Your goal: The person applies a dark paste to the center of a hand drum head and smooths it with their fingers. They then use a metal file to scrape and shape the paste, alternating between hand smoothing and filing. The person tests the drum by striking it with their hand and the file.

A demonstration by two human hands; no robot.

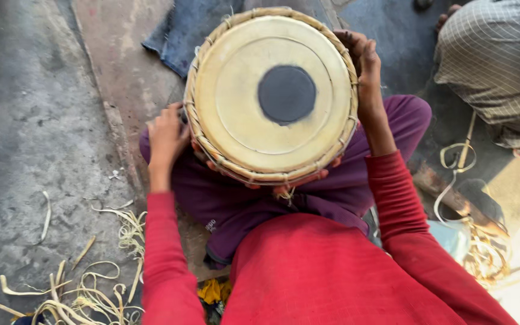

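drum (pixel 272 96) upright, left hand (pixel 167 138), right hand (pixel 365 66) flanking

No packages, labels, signs or screens in view.

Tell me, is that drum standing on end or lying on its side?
On end: the drum faces its round skin up at the camera, both hands, left and right, gripping its sides.

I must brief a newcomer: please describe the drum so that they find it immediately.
Look at the lap in purple trousers, between the red sleeves. There stands the drum, its round cream skin facing up. Only it has a black central disc and a braided rim.
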